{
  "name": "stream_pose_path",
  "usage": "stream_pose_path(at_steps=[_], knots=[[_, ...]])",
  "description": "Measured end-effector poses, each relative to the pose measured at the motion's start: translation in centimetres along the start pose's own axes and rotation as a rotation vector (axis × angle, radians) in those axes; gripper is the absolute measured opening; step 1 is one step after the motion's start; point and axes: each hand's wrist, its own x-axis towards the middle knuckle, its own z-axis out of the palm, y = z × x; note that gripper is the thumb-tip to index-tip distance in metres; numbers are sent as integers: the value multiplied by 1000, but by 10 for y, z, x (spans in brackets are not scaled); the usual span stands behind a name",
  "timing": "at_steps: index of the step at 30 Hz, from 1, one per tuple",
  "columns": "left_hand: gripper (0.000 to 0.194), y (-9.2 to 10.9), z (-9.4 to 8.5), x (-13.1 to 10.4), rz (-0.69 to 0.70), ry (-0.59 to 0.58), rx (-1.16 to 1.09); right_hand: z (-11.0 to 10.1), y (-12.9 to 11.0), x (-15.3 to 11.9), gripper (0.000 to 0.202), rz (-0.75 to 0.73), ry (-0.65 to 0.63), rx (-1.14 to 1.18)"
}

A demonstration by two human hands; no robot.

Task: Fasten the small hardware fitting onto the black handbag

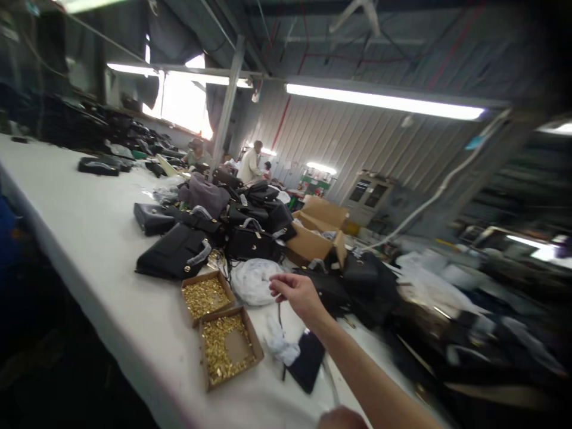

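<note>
My right hand [298, 293] reaches out over the white table with its fingertips pinched together. A thin dark strip [280, 314] shows just below the fingertips; whether they grip it I cannot tell. Behind the fingers lies a bundle of white plastic wrap [254, 281]. Below the hand are a crumpled white wrapping [281, 344] and a flat black leather-like piece [307, 360]. Only a blurred part of my left hand [342, 419] shows at the bottom edge, its fingers hidden. Two shallow cardboard trays, a nearer one [257, 344] and a farther one [229, 293], hold small gold-coloured metal parts.
Black handbags [172, 250] with wrapped handles are piled across the table. An open cardboard box [308, 241] stands behind them. At right lie more dark items and plastic sheeting [429, 274]. A metal post [227, 107] rises beyond; people [250, 164] are in the background.
</note>
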Motion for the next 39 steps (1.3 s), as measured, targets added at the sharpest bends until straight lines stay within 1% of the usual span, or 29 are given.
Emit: stream_pose_path(at_steps=[3, 4, 5, 7, 9, 11, 12, 13, 15, 18, 21, 24, 26, 28, 30, 34, 37, 39], knots=[[25, 1, 26, 12, -63, -87, 97, -40, -8, -45, 39, 28, 78, 0], [28, 0, 32, 16, -83, -111, 133, -51, -10, -61, 37, 36, 99, -8], [25, -3, 37, 19, -106, -129, 173, -60, -12, -79, 34, 41, 121, -20], [18, -8, 42, 22, -124, -144, 233, -76, -17, -118, 28, 46, 178, -45], [18, -12, 44, 22, -106, -145, 248, -88, -23, -161, 22, 33, 251, -113], [13, -15, 45, 21, -80, -124, 239, -97, -29, -204, 18, -2, 312, -256], [9, -16, 44, 20, -68, -109, 233, -101, -31, -224, 17, -23, 319, -336], [8, -16, 44, 19, -56, -97, 227, -104, -32, -243, 17, -39, 305, -414], [11, -15, 43, 18, -29, -110, 204, -107, -31, -273, 20, -41, 229, -528], [6, -14, 41, 21, -7, -203, 149, -108, -19, -306, 23, 11, 112, -627], [9, -17, 42, 24, -14, -259, 96, -102, 1, -326, 24, 30, 97, -687], [14, -25, 48, 27, -30, -250, 58, -95, 19, -338, 25, 6, 139, -710], [15, -30, 52, 28, -47, -231, 38, -92, 25, -340, 26, 0, 167, -720], [14, -34, 55, 29, -73, -219, 16, -91, 26, -339, 25, 10, 169, -741], [12, -35, 55, 29, -107, -223, -16, -92, 24, -335, 25, 30, 136, -785], [9, -33, 49, 30, -200, -262, -97, -94, 22, -326, 25, 67, 59, -912], [11, -32, 45, 31, -277, -272, -143, -93, 27, -323, 27, 96, 31, -969], [14, -33, 45, 30, -302, -262, -168, -91, 30, -323, 25, 108, 30, -976]])
